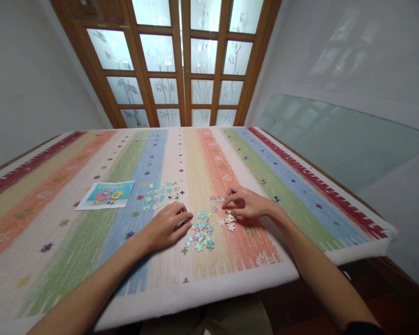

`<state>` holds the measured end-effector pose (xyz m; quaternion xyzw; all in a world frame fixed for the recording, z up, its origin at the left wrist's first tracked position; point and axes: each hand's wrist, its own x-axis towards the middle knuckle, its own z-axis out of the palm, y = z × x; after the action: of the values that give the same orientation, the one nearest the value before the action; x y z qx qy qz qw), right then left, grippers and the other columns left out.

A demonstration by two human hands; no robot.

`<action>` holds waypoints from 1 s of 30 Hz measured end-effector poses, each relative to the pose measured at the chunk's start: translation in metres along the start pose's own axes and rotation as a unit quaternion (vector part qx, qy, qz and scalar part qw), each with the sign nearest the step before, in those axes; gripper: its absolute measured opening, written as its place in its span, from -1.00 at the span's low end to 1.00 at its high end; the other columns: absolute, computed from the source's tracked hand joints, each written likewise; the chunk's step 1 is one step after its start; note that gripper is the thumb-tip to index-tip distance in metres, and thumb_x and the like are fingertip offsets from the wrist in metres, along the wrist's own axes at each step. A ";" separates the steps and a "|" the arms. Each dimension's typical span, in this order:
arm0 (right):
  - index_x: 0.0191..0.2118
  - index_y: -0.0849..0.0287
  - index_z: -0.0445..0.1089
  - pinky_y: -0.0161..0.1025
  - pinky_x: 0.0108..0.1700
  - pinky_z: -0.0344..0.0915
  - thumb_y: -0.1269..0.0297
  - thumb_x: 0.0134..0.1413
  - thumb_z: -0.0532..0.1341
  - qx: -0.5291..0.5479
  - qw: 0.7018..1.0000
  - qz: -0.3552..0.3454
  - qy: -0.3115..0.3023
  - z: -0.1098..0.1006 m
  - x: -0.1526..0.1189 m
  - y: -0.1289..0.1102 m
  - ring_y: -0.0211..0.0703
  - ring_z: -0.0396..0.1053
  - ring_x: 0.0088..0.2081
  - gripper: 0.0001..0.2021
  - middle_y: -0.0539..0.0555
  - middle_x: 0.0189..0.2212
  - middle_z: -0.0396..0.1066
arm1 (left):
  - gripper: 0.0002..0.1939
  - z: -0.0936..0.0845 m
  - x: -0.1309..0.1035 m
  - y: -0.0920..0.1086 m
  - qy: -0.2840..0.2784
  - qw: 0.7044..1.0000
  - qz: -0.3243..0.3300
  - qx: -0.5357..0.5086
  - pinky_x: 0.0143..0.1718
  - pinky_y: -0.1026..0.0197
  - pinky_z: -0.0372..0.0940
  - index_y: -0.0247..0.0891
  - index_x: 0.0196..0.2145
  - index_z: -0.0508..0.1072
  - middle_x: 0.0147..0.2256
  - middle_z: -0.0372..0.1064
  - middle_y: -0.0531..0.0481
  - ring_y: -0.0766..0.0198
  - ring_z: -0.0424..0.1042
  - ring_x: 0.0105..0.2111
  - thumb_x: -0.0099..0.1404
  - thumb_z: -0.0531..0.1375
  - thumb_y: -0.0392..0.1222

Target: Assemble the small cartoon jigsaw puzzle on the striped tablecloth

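Observation:
Puzzle pieces lie in groups on the striped cloth. My left hand [170, 225] rests beside the central pile of teal and pink pieces [200, 232], its fingers curled; whatever they hold is too small to tell. Fingers pinched, my right hand [243, 203] is over the right-hand group, next to pale pieces [229, 220] and a few pink and teal ones [216, 199]; I cannot make out anything between its fingertips. Beyond my left hand, several pieces [160, 191] are spread in loose rows. A cartoon picture card [106, 194] lies flat to their left.
The table has a striped cloth [80, 242] with a white front edge. Wood-framed glass doors [185, 74] stand behind it. A greenish glass panel [338, 135] is at the right wall.

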<state>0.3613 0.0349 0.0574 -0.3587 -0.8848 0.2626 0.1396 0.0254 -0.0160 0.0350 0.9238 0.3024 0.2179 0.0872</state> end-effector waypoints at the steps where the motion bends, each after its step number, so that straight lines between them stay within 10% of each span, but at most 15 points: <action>1: -0.20 0.08 0.60 -0.15 -0.13 0.37 0.42 0.03 0.27 0.004 1.000 -0.002 -0.010 0.000 0.000 0.000 -0.11 0.39 -0.21 -0.78 0.09 -0.20 0.39 | -0.74 0.000 0.000 0.000 0.000 1.000 -0.001 0.000 -0.18 0.05 0.35 -0.21 -0.05 0.50 -0.21 0.41 -0.12 0.12 0.39 -0.22 0.55 0.04 -0.12; 22: -0.35 0.15 0.46 -0.15 -0.19 0.26 0.29 0.26 0.28 -0.027 0.998 0.034 0.042 -0.004 0.004 -0.001 -0.13 0.34 -0.30 -0.86 0.08 -0.35 0.41 | -0.75 0.001 -0.001 -0.002 -0.004 1.000 -0.002 0.000 -0.18 0.04 0.36 -0.23 -0.04 0.49 -0.21 0.40 -0.13 0.12 0.40 -0.22 0.55 0.05 -0.12; 30: -0.18 0.16 0.58 -0.19 -0.17 0.25 0.11 0.05 0.49 0.075 0.993 -0.061 -0.074 -0.007 0.000 0.001 -0.18 0.32 -0.27 -0.72 0.02 -0.32 0.39 | -0.75 -0.001 -0.001 0.000 0.002 1.000 0.005 0.001 -0.17 0.08 0.36 -0.23 -0.04 0.49 -0.21 0.41 -0.11 0.14 0.40 -0.22 0.56 0.05 -0.13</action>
<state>0.3649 0.0378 0.0623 -0.2723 -0.8906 0.3452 0.1164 0.0243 -0.0162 0.0358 0.9249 0.2981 0.2203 0.0847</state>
